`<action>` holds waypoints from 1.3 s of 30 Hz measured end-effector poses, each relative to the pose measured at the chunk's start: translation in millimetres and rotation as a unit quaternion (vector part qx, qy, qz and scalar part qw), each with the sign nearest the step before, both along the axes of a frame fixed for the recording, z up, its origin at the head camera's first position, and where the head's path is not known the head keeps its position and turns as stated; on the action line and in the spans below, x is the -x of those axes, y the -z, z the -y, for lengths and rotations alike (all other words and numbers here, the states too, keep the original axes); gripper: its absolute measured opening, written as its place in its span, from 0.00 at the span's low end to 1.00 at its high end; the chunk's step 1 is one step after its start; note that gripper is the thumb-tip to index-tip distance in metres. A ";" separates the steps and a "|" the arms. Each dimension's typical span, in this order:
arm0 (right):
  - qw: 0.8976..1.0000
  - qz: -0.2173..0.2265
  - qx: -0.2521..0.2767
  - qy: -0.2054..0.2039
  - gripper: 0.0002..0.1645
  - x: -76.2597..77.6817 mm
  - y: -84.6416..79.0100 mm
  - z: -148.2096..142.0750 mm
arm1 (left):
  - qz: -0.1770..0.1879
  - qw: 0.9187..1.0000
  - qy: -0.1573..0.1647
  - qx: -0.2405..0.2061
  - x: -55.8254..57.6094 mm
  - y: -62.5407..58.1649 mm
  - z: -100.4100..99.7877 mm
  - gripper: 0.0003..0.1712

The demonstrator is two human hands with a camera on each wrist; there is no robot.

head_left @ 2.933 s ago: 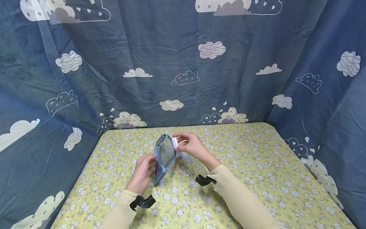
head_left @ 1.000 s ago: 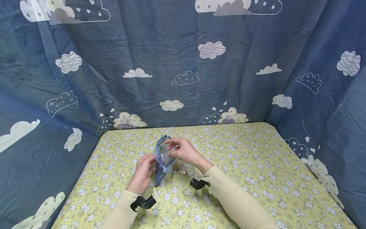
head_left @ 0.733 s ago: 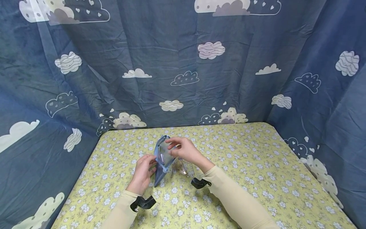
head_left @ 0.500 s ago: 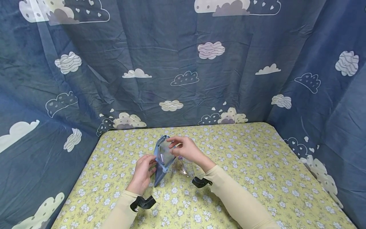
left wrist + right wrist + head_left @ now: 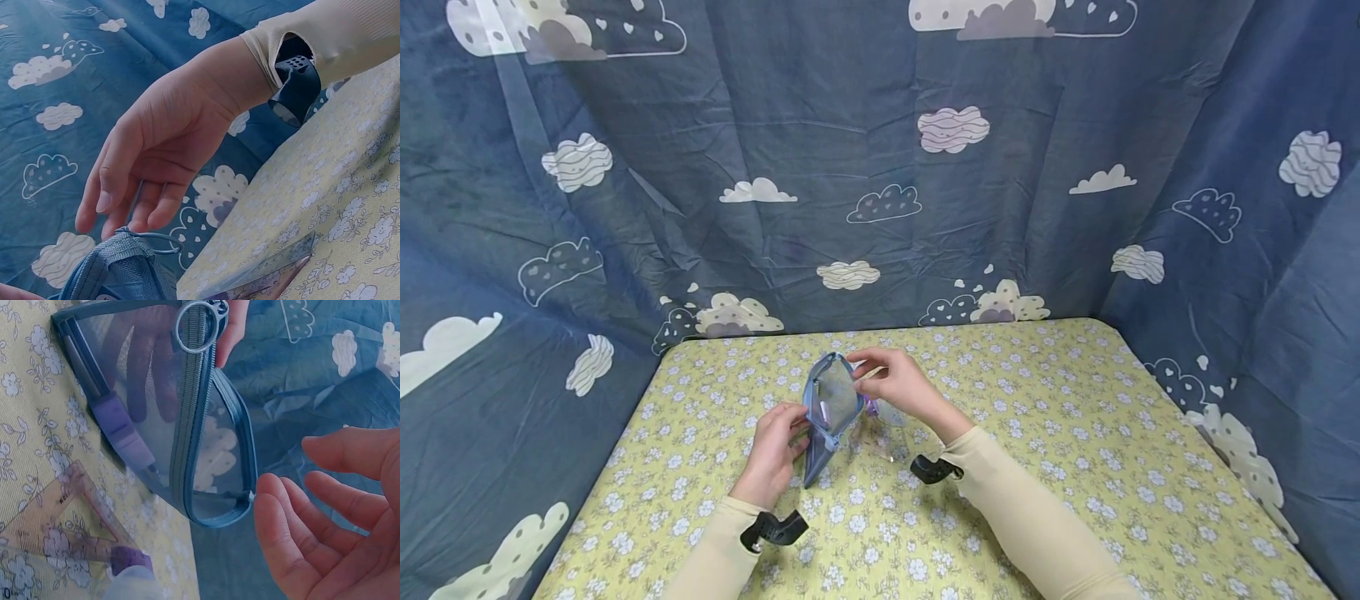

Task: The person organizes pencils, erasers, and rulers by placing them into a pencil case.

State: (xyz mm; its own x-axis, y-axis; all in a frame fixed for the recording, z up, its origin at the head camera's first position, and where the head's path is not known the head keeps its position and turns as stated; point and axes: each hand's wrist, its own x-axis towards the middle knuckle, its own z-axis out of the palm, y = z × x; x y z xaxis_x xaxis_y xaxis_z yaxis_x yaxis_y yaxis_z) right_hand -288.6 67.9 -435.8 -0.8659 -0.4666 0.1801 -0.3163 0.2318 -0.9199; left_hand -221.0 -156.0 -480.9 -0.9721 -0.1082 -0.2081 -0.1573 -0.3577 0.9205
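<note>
A blue mesh zip pouch (image 5: 835, 396) stands tilted with its mouth open. My left hand (image 5: 777, 446) grips its left side, thumb near the zipper edge and fingers behind, as the right wrist view shows through the mesh. My right hand (image 5: 895, 383) is at the far right rim, fingers loosely bent and thumb apart; its fingertips touch the zipper edge (image 5: 240, 456). Inside the pouch lies a purple and lilac block (image 5: 122, 428), like a sleeved eraser, beside a thin dark stick (image 5: 87, 359). A metal ring (image 5: 197, 326) hangs from the zip.
Right of the pouch, on the floral-covered table (image 5: 1037, 400), lie a clear set square (image 5: 69, 512) and a purple piece (image 5: 131, 559) with a pale rounded part. Blue cloud-print curtains (image 5: 850, 167) rise behind the table and at both sides.
My right hand held the pale block beside the mouth, then was over the pouch with the block inside. Now it has drawn back right to the rim. My left hand keeps its grip.
</note>
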 end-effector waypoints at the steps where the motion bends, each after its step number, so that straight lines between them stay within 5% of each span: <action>1: 1.000 0.000 -0.001 0.001 0.27 0.7 0.2 -0.7 | 0.000 1.000 0.000 0.000 0.1 0.2 0.1 0.07; 11: 0.999 -0.002 -0.016 0.036 0.26 2.7 -0.5 -10.0 | -0.006 1.000 -0.002 -0.001 0.6 2.1 0.2 0.07; 39: 0.991 0.067 -0.003 0.117 0.24 24.0 36.4 -36.9 | -0.002 1.000 0.000 0.005 0.4 2.6 0.2 0.07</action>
State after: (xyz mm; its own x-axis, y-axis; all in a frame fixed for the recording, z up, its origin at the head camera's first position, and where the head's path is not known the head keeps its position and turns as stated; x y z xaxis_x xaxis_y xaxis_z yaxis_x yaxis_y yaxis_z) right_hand -312.6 104.7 -472.2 -0.9664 -0.2514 0.0539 -0.1282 0.2893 -0.9486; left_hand -221.4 -156.2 -483.5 -0.9730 -0.1109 -0.2025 -0.1527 -0.3491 0.9246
